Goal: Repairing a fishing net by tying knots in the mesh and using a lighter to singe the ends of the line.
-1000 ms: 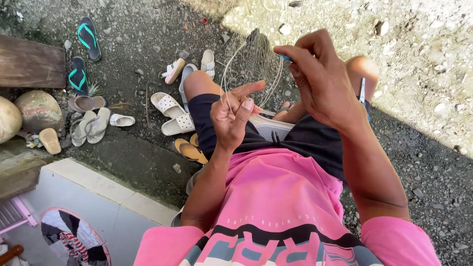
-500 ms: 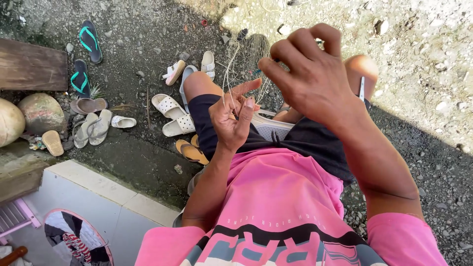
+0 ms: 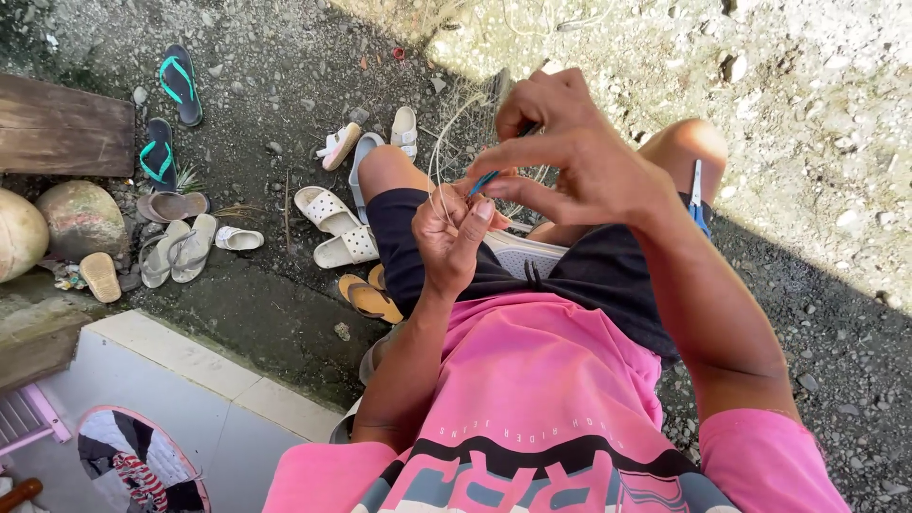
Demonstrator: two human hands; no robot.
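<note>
Our right hand (image 3: 579, 161) sits above the knees with thumb and forefinger pinched on a slim blue netting needle (image 3: 486, 179), its tip aimed down toward the left palm; the other fingers are curled loosely out of the way. Just below it, touching or nearly so, our left hand (image 3: 454, 233) is half closed, thumb raised, gripping strands of thin pale line (image 3: 439, 176) that loop up and away into the fine mesh of a fishing net (image 3: 475, 109) spread over the lap and the gravel ahead. To work this step well, we judge that the left hand should keep the line taut and the loop open while the needle passes cleanly through, so that the knot draws down snug and not slack; the line is so thin against the ground that we cannot tell exactly which loop the tip enters. A small pair of blue-handled scissors (image 3: 696, 195) rests on the right thigh, near at hand for trimming. Farther out to the left, scattered sandals (image 3: 328, 214) lie on the dark gravel.
</note>
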